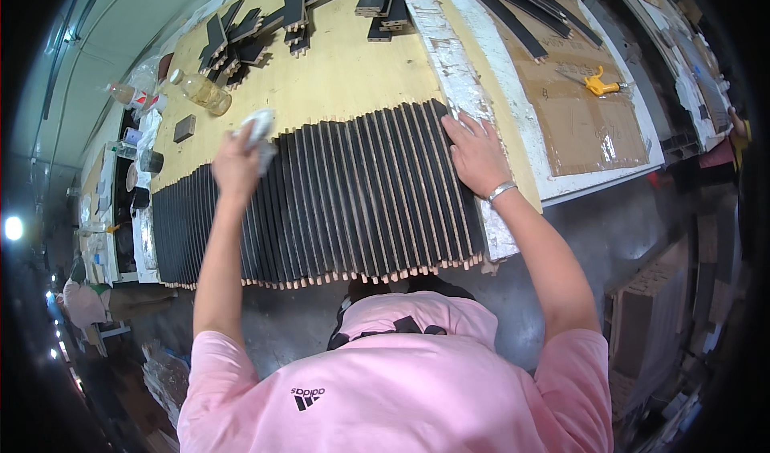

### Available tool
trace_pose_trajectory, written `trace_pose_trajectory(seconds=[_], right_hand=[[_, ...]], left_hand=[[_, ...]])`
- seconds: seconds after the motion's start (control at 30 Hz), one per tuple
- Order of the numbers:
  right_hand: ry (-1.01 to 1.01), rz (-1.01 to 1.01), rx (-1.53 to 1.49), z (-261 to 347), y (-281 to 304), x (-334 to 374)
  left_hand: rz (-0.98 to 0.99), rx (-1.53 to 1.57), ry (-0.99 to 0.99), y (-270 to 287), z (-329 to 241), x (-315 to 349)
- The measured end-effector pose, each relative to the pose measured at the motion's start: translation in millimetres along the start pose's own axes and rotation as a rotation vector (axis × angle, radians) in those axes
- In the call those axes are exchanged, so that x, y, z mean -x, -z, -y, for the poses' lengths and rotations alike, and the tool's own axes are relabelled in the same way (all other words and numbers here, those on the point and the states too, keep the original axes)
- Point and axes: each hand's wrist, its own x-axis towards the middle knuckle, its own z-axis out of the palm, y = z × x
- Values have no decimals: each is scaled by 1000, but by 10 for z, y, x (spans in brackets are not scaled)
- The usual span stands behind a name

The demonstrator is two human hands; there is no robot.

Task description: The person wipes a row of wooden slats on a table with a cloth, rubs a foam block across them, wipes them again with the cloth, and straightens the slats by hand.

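A long row of black wooden slats, with pale dowel pegs at their ends, lies side by side along the near edge of the table. My left hand is closed on a crumpled white cloth over the far ends of the slats, left of the row's middle. At the row's right end my right hand lies with fingers spread, its fingertips touching the last slat. A silvery bracelet circles my right wrist. Just beyond the right hand runs a white-covered strip.
A bottle of yellowish liquid and a small dark block stand beyond the left hand. Loose black slats lie in piles at the back. On the right, a yellow air blow gun rests on a cardboard sheet.
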Motion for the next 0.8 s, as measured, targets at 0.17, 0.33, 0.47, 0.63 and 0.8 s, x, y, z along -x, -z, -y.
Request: trace_pose_trajectory(seconds=[0.17, 0.33, 0.47, 0.63, 0.8], right_hand=[[-6, -8, -24, -24, -11, 22], [31, -60, -38, 49, -1, -10], [14, -49, -32, -19, -30, 28], [19, -55, -29, -52, -84, 19], [40, -41, -26, 44, -4, -35]], left_hand=[[296, 123, -720, -49, -1076, 421], [139, -237, -23, -216, -118, -367], [11, 20, -269, -35, -752, -83], [356, 158, -904, 85, -981, 702], [163, -286, 15, 215, 667, 442]])
